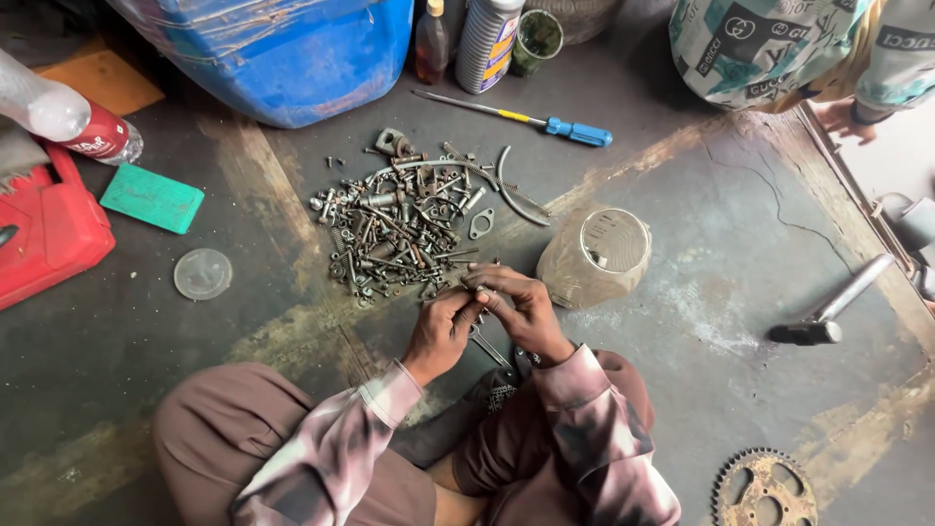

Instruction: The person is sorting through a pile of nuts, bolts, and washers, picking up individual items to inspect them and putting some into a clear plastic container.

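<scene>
I sit on a dark, stained floor with a heap of bolts, nuts and small metal parts (397, 229) spread out in front of me. My left hand (443, 331) and my right hand (521, 307) meet at the near edge of that heap, fingers pinched together on a small metal part that is mostly hidden between them. A thin metal rod or tool (490, 351) lies on the floor just under my hands. A grimy clear plastic jar (596, 256) lies on its side right of my right hand.
A blue-handled screwdriver (526, 117), a blue drum (282, 54) and bottles (487, 39) lie beyond the heap. Left are a red case (44, 229), green card (153, 198) and clear lid (203, 274). A hammer (828, 312) and sprocket (765, 490) sit right. Another person (779, 49) crouches top right.
</scene>
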